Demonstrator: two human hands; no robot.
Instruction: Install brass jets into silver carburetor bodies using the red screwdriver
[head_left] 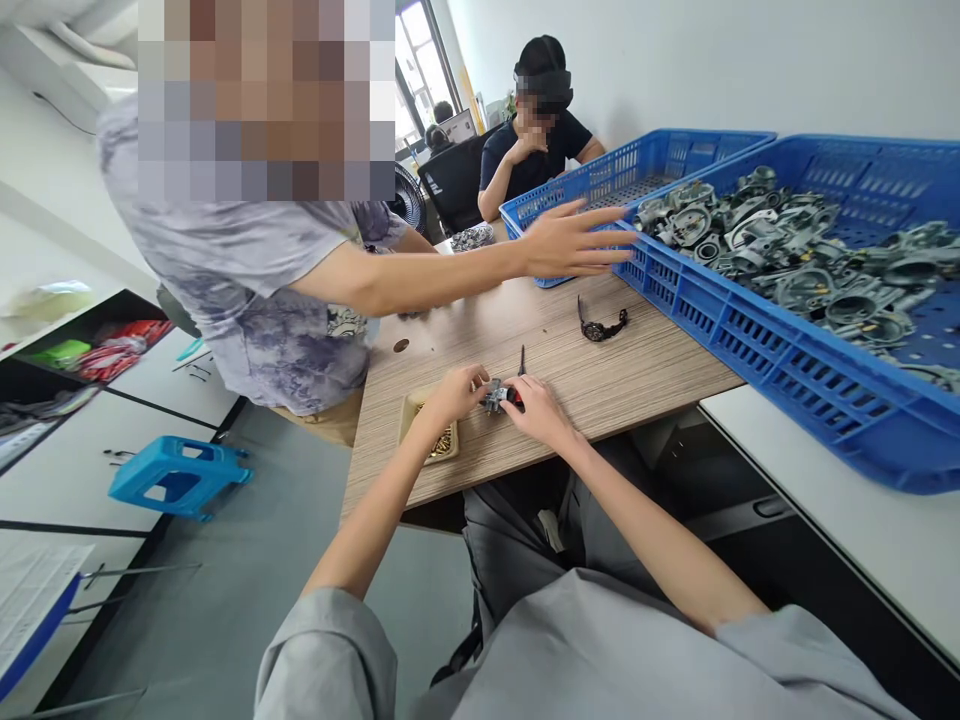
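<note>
A small grey metal carburetor [494,397] is between my hands, low over the near part of the wooden table [600,375]. My left hand [459,391] grips its left side with bent fingers. From the right, my right hand [541,410] has thumb and fingers closed round the other side. Just beyond the right fingers a screwdriver [523,358] shows its dark shaft and a bit of red handle; most of the handle is hidden. Partly under my left forearm stands a beige tray [409,425] holding small brass parts [442,442].
A large blue crate [750,345] full of carburetors is at the right, with another blue crate [637,160] behind. A black watch [600,330] lies on the table. A co-worker's arm [450,280] stretches across from the left. Another person [499,170] sits opposite.
</note>
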